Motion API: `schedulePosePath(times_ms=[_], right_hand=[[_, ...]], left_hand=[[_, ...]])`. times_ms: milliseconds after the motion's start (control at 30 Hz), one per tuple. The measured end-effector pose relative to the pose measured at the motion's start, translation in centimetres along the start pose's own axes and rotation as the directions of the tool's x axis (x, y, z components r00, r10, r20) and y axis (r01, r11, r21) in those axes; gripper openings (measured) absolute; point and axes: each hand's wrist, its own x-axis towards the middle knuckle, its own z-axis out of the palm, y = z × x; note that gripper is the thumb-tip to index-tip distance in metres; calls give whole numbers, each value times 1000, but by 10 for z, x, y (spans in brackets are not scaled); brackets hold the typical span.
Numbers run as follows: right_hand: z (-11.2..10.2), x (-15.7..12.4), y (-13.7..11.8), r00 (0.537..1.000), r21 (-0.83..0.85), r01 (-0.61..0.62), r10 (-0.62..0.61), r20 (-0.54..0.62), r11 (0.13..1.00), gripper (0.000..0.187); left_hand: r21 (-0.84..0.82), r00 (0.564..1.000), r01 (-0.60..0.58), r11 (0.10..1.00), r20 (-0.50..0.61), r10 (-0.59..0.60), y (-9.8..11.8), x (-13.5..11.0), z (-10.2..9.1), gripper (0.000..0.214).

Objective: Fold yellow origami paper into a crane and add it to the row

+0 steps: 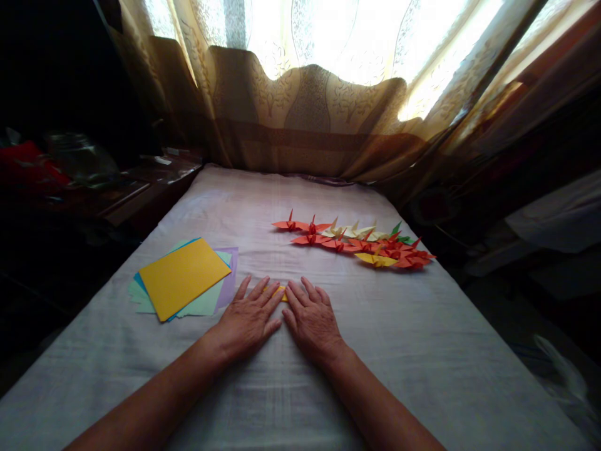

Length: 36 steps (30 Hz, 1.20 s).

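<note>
My left hand [248, 316] and my right hand [312, 319] lie flat side by side on the white cloth, fingers stretched forward. Between and under their fingertips peeks a small piece of folded yellow paper [280, 291], mostly hidden by the fingers. Both hands press on it rather than grip it. To the left of my left hand lies a stack of coloured paper sheets [183, 275] with a yellow sheet on top.
A cluster of folded paper cranes [361, 241] in red, orange, yellow, cream and green lies ahead to the right. The white cloth [422, 351] covers a long table. Curtains [305, 106] hang behind; dark furniture with clutter [79, 163] stands at the left.
</note>
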Motion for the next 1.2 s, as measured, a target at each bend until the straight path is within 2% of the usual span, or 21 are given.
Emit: schedulePosePath(times_ms=[167,300,400,500,700,1000,1100,1200], right_hand=[[-4,-8,-2,1000,2,14,-14,-26,1000,44],[-10,-15,-8,1000,2,-16,16,-4,1000,41],[-16,-12,-8,999,-26,-38,38,23,999,38],[-23,-6,-4,999,-61,-26,28,37,998,36],[-28,-1,6,997,-34,20,-17,78,999,38],[-16,-9,11,1000,63,25,-25,6,998,43],[-17,-9,11,1000,95,22,-22,-2,995,43],[-17,-9,12,999,122,27,-24,-22,992,44]], left_hand=[[-31,998,29,999,51,-28,0,3,1,57],[-54,998,31,998,52,-29,3,5,-6,54],[-100,999,50,994,20,-48,7,4,-15,45],[-219,998,58,974,-21,-64,9,0,-21,33],[-429,987,36,903,-128,-101,3,-1,-15,24],[-291,981,-113,950,-185,60,-17,21,-10,24],[-312,977,-165,936,-182,111,-21,23,-6,22],[-369,974,-166,914,-207,93,-18,22,-5,21]])
